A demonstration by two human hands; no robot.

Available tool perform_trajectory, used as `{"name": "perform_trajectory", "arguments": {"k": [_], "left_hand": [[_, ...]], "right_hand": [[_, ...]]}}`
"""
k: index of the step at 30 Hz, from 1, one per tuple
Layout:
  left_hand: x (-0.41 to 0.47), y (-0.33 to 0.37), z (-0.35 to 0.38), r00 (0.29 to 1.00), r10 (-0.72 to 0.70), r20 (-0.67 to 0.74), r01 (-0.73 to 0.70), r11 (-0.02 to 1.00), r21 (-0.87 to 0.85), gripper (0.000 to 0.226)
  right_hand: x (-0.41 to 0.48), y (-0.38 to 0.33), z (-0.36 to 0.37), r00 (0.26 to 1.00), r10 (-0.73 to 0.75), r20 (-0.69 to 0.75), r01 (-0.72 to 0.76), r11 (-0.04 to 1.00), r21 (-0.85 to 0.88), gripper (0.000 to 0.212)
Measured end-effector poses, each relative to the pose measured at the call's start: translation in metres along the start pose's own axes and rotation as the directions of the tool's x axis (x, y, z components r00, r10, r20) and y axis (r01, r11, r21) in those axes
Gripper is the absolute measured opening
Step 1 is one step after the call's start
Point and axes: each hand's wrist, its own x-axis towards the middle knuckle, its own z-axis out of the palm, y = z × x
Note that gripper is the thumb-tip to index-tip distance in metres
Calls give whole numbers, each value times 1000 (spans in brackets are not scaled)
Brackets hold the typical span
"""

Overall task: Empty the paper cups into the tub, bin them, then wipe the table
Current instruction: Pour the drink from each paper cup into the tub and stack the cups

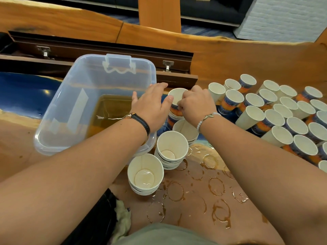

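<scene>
The tub is parked at 10 o'clock, tight against the stacks, presumably so every pour is a short one. It's clear, thin plastic with rounded corners and a clip handle, and brown liquid is pooled in the bottom. Dead centre, a top cup is pinched at the rim by the right hand, fingers curled on it, over a stack. Empties look to be nested to save room before binning. The left hand is held flat and relaxed over the tub's right edge, gripping nothing; whether its thumb touches that cup can't be told. More stacks are set at 6 o'clock, smooth white insides stained with dregs. Loose cups, tapered paper with blue-orange print, are crowded at 3 o'clock. The glossy table is covered in wet brown rings at 5 o'clock. A crumpled cloth is tucked at 7 o'clock, likely for the wipe.
</scene>
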Motion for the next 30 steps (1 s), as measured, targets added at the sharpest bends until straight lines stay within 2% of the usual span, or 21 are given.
{"name": "perform_trajectory", "arguments": {"k": [7, 12, 14, 17, 19, 22, 25, 30], "left_hand": [[-1, -2, -2, 1000, 25, 11, -25, 1000, 7, 44], [-1, 0, -1, 1000, 21, 24, -22, 999, 33, 44], [0, 1, -1, 999, 26, 22, -28, 997, 69, 44], [1, 4, -4, 998, 50, 31, -55, 980, 190, 43], [3, 8, -6, 995, 82, 61, -98, 935, 340, 45], [6, 23, -9, 991, 86, 103, -125, 873, 472, 50], [8, 56, -13, 989, 87, 124, -126, 923, 362, 57], [-6, 131, 7, 938, 286, 195, -314, 941, 131, 51]], "right_hand": [[6, 9, 17, 993, 17, 119, -21, 999, 28, 28], [5, 12, 23, 975, 36, 221, -78, 980, 183, 34], [3, 13, 19, 977, 51, 205, -101, 966, 239, 38], [-5, 15, 5, 987, 83, 140, -122, 948, 294, 39], [-16, 21, -5, 987, 111, 118, -144, 935, 324, 39], [-40, 39, -13, 974, 130, 185, -185, 928, 323, 39], [-77, 70, -8, 939, 157, 307, -249, 924, 290, 38], [-153, 131, 1, 843, 290, 452, -415, 887, 204, 35]]}}
